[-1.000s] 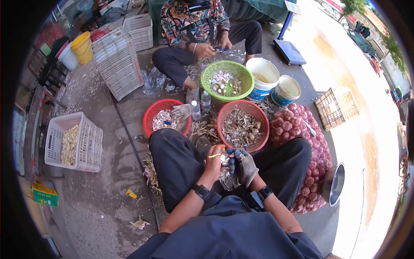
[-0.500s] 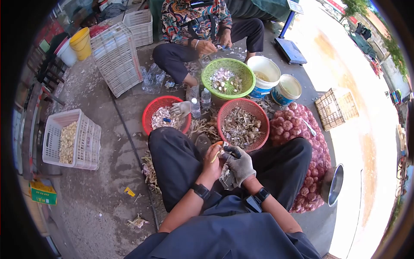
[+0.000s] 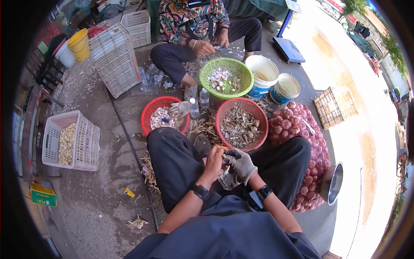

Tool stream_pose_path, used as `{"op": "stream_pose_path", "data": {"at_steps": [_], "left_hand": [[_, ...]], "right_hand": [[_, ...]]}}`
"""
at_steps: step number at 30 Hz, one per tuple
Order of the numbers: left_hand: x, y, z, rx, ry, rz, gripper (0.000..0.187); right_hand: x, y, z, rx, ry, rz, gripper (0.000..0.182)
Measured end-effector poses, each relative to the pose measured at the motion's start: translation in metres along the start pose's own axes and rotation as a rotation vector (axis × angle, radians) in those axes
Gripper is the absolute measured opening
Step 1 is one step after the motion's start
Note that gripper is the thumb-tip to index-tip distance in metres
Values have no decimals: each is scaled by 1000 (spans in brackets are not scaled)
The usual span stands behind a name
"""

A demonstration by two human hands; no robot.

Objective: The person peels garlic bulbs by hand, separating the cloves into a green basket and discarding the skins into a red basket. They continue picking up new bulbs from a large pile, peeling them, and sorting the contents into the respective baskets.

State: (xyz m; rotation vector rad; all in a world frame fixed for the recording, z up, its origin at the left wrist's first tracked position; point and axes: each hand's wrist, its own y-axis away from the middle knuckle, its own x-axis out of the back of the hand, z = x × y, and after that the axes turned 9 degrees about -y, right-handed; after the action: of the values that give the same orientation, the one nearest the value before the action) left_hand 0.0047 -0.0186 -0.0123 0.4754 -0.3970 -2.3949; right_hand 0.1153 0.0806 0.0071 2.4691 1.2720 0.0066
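My bare left hand [image 3: 212, 164] is closed, fingers bent together, above my lap between my knees. A small orange piece [image 3: 222, 147] shows at its fingertips. My right hand [image 3: 243, 165], in a grey glove with dark fingertips, is closed against it. Between the two hands a small blue-and-yellow bit [image 3: 226, 158] shows, too small to name. Pale garlic skins [image 3: 224, 173] hang just below the fingers. Just beyond my hands stands a red basket [image 3: 264, 137] of garlic skins and bulbs. Left of it is another red basket [image 3: 145, 121] with garlic cloves and an empty grey glove [image 3: 179, 108].
A co-worker [image 3: 194, 26] sits opposite behind a green basket [image 3: 249, 82] of garlic. On my right lies a net sack of garlic [image 3: 302, 129] beside a metal bowl [image 3: 332, 183]. White buckets [image 3: 262, 69], water bottles [image 3: 193, 108] and a white crate [image 3: 88, 146] stand around.
My left hand has turned and its fingers have closed higher up. My gloved right hand has shifted slightly right, with the blue-and-yellow bit now showing between them. The co-worker's hands have moved slightly.
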Motion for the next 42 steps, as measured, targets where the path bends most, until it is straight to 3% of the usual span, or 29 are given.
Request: {"op": "stream_pose_path", "data": {"at_steps": [1,4,12,13,16,19,22,28,33,40,42], "left_hand": [[-1,0,3,8,-23,15,20],[-2,-2,-4,-224,-206,96,20],[-13,10,12,-280,-251,85,20],[-13,9,13,-305,-244,73,20],[-11,3,9,-124,-38,14,19],[-12,-3,6,-87,57,-11,20],[-8,1,13,-28,25,-109,24],[-3,-1,9,189,-81,-90,34],[-3,-8,-4,75,39,-78,36],[-6,0,21,149,85,-86,34],[-2,-13,-9,36,-27,-59,34]], "right_hand": [[-2,2,-6,-35,-30,-11,26],[-11,4,-10,74,177,42,23],[-3,-10,9,221,298,187,19],[-4,-11,13,222,202,161,19],[-2,0,1,48,-55,150,19],[5,-5,7,71,-68,177,21],[9,-10,10,85,-45,237,22],[5,-9,6,79,-21,241,19],[3,-13,3,136,-14,251,19],[1,-11,-9,-4,-85,260,20],[1,-9,-10,-72,-119,261,20]]}}
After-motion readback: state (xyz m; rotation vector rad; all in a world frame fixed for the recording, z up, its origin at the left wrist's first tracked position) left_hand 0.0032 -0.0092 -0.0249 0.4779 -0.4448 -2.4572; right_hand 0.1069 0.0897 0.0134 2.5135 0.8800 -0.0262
